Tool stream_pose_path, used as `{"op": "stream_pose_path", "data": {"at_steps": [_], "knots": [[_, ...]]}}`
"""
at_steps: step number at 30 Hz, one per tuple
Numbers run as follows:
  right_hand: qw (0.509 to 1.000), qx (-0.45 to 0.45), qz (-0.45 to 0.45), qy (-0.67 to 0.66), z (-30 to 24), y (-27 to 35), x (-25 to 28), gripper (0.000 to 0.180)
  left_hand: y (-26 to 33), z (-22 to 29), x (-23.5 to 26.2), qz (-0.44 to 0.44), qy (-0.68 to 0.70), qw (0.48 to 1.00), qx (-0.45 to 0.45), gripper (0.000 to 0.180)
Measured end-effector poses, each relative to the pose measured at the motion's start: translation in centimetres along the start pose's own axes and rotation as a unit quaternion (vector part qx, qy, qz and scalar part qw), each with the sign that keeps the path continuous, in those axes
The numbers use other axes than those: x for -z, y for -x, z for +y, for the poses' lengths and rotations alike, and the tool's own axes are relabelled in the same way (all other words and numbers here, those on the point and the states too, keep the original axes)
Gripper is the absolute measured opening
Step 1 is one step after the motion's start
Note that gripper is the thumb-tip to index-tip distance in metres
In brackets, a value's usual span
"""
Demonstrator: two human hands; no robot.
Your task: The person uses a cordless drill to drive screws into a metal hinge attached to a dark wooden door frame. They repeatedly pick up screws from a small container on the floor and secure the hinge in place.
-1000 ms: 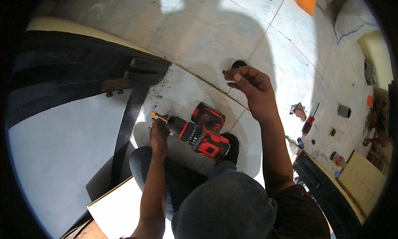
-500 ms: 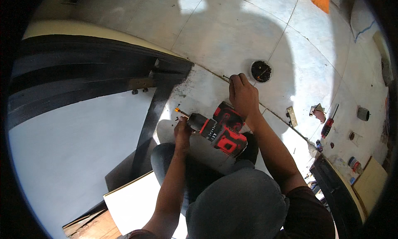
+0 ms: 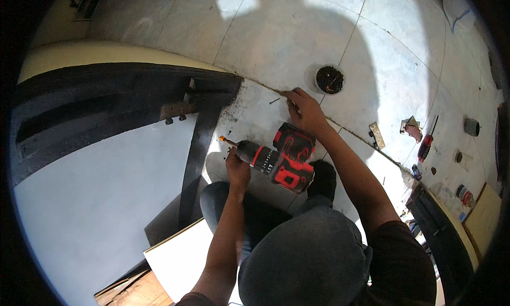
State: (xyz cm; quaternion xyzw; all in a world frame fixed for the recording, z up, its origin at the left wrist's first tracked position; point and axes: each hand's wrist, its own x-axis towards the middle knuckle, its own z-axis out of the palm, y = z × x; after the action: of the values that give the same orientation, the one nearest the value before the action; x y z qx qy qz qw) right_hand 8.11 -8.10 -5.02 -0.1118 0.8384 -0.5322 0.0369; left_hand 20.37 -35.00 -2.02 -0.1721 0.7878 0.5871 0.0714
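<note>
A red and black cordless drill [image 3: 289, 160] lies across the middle, between my hands and in front of my knees. Its narrow bit with an orange tip points left. My left hand [image 3: 238, 170] is beside the chuck, fingers curled together at its near side; what they hold, if anything, is hidden. Small dark bits are scattered on the floor by those fingertips. My right hand [image 3: 307, 110] is low over the tile seam beyond the drill's battery, finger and thumb apart. Just left of its fingertips is a screw [image 3: 274, 101], separate from the fingers.
A round tub of dark screws [image 3: 330, 79] stands beyond my right hand. To the right are a metal hinge [image 3: 376, 136], a red-handled screwdriver [image 3: 425, 147] and a small grey cup [image 3: 471, 127]. On the left lies a dark-framed panel [image 3: 101, 162] with a hinge [image 3: 177, 110] on its frame.
My right hand's finger and thumb have spread apart. The screw, earlier at the fingertips, is now further left and turned. The view has shifted slightly; the left hand stays by the chuck.
</note>
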Motion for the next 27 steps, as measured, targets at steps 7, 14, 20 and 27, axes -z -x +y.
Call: {"op": "stream_pose_path", "data": {"at_steps": [7,14,20,27], "knots": [[0.973,0.028,-0.196,-0.116,-5.4,7.0,5.9,0.095,-9.5,4.5,-4.6,-0.041,-0.281,0.917,-0.281,0.032],[0.977,0.155,-0.148,-0.021,-8.8,6.7,4.1,0.084,-12.2,6.2,-8.7,-0.135,-0.395,0.864,-0.281,0.025],[0.964,0.046,-0.165,-0.205,-8.9,5.6,1.3,0.064,-11.9,5.0,-7.6,-0.082,-0.249,0.935,-0.238,0.019],[0.975,0.028,-0.180,-0.123,-9.5,7.6,2.8,0.058,-4.8,10.4,-2.5,0.060,0.358,0.920,0.144,0.024]]}}
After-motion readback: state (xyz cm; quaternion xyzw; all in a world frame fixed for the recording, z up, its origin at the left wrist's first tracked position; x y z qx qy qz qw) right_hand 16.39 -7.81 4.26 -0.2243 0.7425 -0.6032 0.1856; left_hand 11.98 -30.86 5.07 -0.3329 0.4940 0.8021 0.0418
